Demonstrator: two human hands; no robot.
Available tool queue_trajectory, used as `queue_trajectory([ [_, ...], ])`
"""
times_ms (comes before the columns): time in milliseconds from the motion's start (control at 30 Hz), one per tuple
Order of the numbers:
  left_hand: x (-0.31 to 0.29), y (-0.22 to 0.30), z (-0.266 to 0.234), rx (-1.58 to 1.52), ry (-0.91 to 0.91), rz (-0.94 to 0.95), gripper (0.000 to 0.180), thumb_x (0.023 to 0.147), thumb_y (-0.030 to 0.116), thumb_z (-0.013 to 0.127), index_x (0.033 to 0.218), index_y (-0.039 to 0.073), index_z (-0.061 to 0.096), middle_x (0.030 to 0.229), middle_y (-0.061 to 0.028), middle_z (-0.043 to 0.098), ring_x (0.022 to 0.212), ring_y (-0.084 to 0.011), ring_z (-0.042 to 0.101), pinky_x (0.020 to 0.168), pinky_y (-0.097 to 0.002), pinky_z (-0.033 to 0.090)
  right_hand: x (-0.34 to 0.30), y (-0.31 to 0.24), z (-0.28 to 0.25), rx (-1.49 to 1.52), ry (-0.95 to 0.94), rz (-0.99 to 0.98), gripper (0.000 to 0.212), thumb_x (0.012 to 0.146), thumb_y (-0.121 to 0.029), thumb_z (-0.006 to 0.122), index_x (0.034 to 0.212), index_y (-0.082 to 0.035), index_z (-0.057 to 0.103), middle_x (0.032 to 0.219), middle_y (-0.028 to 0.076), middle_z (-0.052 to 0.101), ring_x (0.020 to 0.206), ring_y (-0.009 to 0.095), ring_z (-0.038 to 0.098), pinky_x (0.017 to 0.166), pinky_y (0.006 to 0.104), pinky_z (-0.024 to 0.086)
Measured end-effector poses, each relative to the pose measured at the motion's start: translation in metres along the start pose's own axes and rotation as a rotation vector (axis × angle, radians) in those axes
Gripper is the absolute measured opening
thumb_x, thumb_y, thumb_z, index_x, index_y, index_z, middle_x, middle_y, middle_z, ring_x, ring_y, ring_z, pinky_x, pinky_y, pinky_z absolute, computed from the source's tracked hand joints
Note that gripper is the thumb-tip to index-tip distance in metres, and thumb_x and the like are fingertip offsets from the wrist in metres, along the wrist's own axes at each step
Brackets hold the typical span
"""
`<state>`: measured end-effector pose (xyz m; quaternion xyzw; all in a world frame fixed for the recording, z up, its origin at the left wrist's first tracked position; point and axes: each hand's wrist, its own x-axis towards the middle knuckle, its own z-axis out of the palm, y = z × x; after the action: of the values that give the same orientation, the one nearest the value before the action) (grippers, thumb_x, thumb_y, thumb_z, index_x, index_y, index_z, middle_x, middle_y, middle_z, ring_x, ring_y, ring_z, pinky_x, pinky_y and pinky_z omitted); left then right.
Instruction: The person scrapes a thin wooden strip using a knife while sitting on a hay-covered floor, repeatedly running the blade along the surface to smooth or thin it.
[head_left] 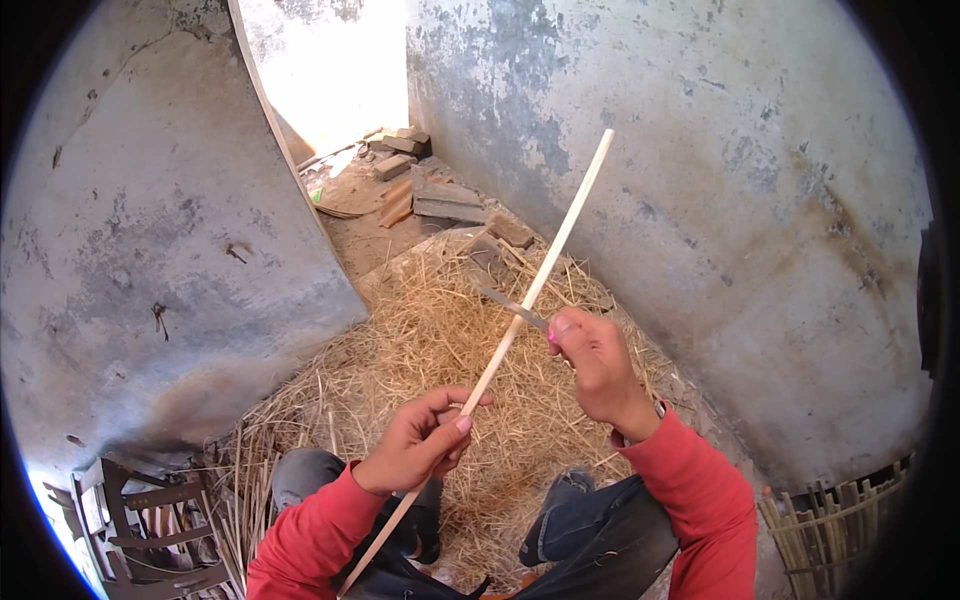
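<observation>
A long, pale wooden stick (560, 243) runs slantwise from my lap up toward the far right. My left hand (425, 437) is closed round its lower part, thumb on top. In my right hand (593, 365) is a knife (515, 308) with a narrow metal blade; a bit of pink shows at the grip, and the rest of the handle is hidden in my fist. The blade crosses the stick above my left hand and appears to lie against it.
Straw-like shavings (430, 320) cover the floor between my knees and beyond. Bricks and tiles (447, 200) are piled by the bright doorway. Worn walls rise on both sides. A dark wooden chair-like frame (165, 540) stands at lower left, a slatted bundle (835, 530) at lower right.
</observation>
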<state>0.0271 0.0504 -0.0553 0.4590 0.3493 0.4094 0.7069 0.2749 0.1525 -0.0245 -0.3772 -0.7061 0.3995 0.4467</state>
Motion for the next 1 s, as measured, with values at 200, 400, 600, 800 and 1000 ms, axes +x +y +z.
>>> queue_trajectory([
  [200, 0.0, 0.001, 0.002, -0.119, 0.122, 0.041, 0.037, 0.11, 0.018, 0.052, 0.143, 0.001, 0.056, 0.067, 0.0049, 0.036, 0.052, -0.0054, 0.033, 0.047, -0.024, 0.03, -0.017, -0.015, 0.026, -0.259, -0.172, 0.039, 0.046, 0.107, -0.042, 0.056, 0.082, -0.004, 0.061, 0.062, 0.015, 0.058, 0.053, 0.034, 0.058, 0.053, 0.0453, 0.043],
  [400, -0.003, -0.014, -0.01, -0.016, 0.123, 0.059, 0.04, 0.11, 0.016, 0.05, 0.147, 0.0, 0.055, 0.064, 0.0045, 0.036, 0.048, -0.0063, 0.034, 0.046, -0.0251, 0.029, -0.032, -0.011, 0.047, -0.488, -0.335, -0.091, 0.052, 0.105, -0.047, 0.058, 0.074, -0.006, 0.066, 0.059, 0.018, 0.06, 0.053, 0.04, 0.063, 0.049, 0.0502, 0.045],
  [600, -0.023, -0.014, -0.009, 0.142, 0.158, 0.105, 0.042, 0.109, 0.009, 0.054, 0.15, 0.001, 0.055, 0.064, 0.0034, 0.049, 0.049, -0.0057, 0.044, 0.046, -0.0246, 0.035, 0.014, 0.01, 0.014, -0.506, 0.074, -0.127, 0.061, 0.107, -0.047, 0.057, 0.065, -0.003, 0.062, 0.053, 0.019, 0.052, 0.046, 0.035, 0.052, 0.046, 0.0474, 0.04],
  [800, -0.039, -0.012, -0.008, 0.209, -0.014, 0.098, 0.042, 0.105, 0.003, 0.06, 0.146, 0.002, 0.06, 0.066, 0.0036, 0.057, 0.054, -0.0033, 0.05, 0.048, -0.024, 0.039, 0.047, 0.065, -0.1, -0.573, 0.509, 0.081, 0.07, 0.109, -0.051, 0.053, 0.064, 0.003, 0.053, 0.052, 0.01, 0.038, 0.052, 0.018, 0.034, 0.049, 0.0415, 0.033],
  [1000, -0.041, -0.016, -0.014, 0.428, 0.067, 0.145, 0.041, 0.102, 0.004, 0.064, 0.143, 0.0, 0.062, 0.071, 0.0024, 0.062, 0.059, -0.0036, 0.055, 0.052, -0.0247, 0.044, 0.043, 0.086, -0.118, -0.26, 0.7, 0.287, 0.072, 0.109, -0.055, 0.049, 0.06, -0.003, 0.046, 0.053, 0.003, 0.04, 0.054, 0.014, 0.036, 0.052, 0.0356, 0.033],
])
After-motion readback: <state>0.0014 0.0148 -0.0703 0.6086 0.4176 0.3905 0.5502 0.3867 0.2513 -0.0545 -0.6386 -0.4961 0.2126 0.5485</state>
